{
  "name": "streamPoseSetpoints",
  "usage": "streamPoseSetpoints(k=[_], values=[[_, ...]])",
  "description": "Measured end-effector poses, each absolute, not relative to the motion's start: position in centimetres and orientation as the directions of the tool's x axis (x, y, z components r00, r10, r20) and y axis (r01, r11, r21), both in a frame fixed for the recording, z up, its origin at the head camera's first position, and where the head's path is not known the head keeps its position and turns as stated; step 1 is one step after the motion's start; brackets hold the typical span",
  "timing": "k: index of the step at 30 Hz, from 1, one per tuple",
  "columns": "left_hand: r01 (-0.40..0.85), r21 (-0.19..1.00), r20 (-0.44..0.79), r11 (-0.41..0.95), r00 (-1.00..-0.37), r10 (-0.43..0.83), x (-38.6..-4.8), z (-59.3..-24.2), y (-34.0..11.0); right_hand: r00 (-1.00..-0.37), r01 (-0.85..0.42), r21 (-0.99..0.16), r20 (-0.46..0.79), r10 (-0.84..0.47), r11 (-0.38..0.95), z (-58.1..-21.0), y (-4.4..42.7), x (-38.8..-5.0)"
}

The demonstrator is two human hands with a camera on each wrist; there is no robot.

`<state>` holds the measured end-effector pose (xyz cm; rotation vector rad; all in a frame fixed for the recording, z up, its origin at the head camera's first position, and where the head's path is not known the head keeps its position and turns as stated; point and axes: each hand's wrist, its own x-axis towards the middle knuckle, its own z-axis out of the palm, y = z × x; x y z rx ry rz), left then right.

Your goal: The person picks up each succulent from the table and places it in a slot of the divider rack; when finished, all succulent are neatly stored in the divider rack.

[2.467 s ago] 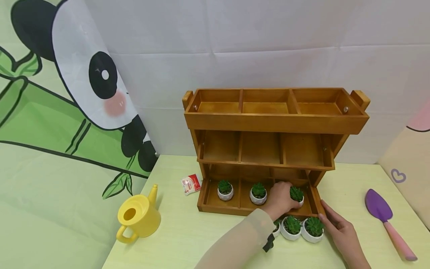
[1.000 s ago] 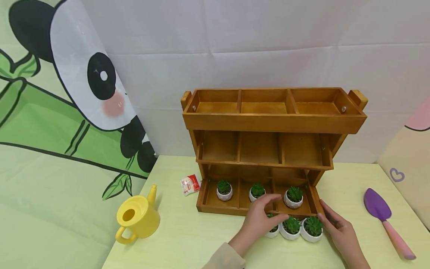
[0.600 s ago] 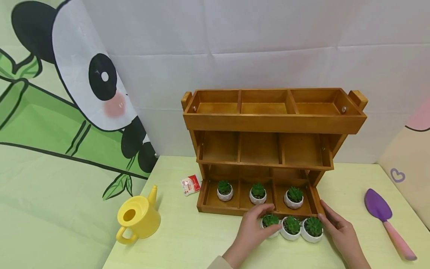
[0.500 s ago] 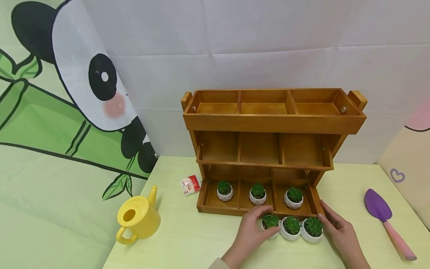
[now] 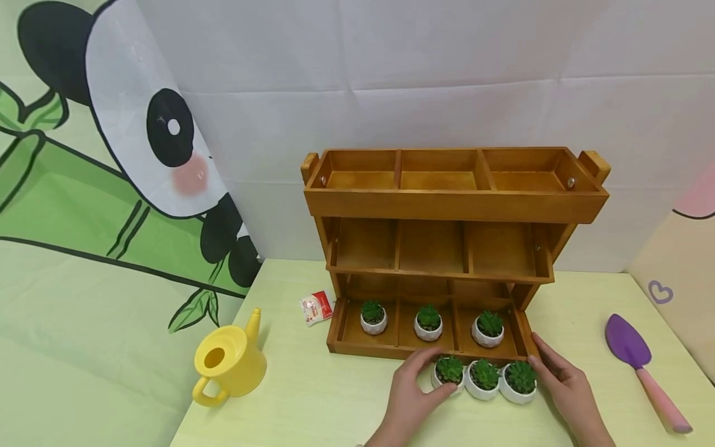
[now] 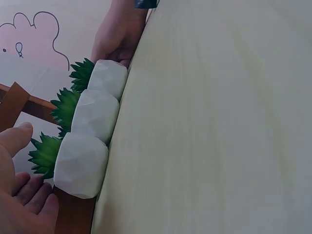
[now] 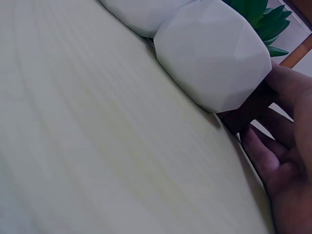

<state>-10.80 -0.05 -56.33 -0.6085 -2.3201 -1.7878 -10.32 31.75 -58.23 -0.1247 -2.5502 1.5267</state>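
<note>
Three white pots with green succulents stand side by side before the wooden shelf's lowest tier. My left hand (image 5: 406,397) is at the leftmost pot (image 5: 449,374), thumb and fingers apart on either side; a gap shows between this hand (image 6: 22,195) and the pot (image 6: 82,165) in the left wrist view. My right hand (image 5: 571,391) grips the lower right front corner of the shelf (image 5: 457,205), beside the rightmost pot (image 5: 518,383). In the right wrist view that hand (image 7: 292,151) has its thumb and fingers around the wooden edge (image 7: 248,109).
Potted succulents sit in the lowest tier's left (image 5: 373,318), middle (image 5: 428,323) and right (image 5: 488,329) compartments. A yellow watering can (image 5: 237,360) and a red-and-white packet (image 5: 317,308) are on the left, a purple trowel (image 5: 628,340) with a pink handle on the right.
My left hand has let go of the succulent in the lowest tier's right compartment and moved left and nearer, to the leftmost front pot. The right hand keeps its place.
</note>
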Motion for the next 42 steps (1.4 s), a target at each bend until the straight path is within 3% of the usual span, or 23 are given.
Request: streamPoseSetpoints(k=[13,24,33,42], values=[[0.227,0.959,0.2,0.17,-0.967,0.159,-10.2,-56.3,-0.2,-0.982,-0.008,-0.875,0.097,0.16,0.484,-58.2,31.8,-10.6],[0.101,0.94,0.085,0.326,-0.994,0.063,-9.8,-56.9,1.3,-0.982,-0.005,-0.881,0.093,0.163,0.473,-58.2,31.6,-10.5],[0.12,0.885,0.127,0.45,-0.992,0.015,-9.8,-56.7,2.1,-0.984,0.004,-0.883,0.081,0.161,0.469,-58.3,31.6,-10.5],[0.13,0.878,0.154,0.46,-0.988,-0.015,-9.7,-56.8,2.9,-0.982,-0.001,-0.88,0.091,0.166,0.475,-58.3,31.7,-10.5]])
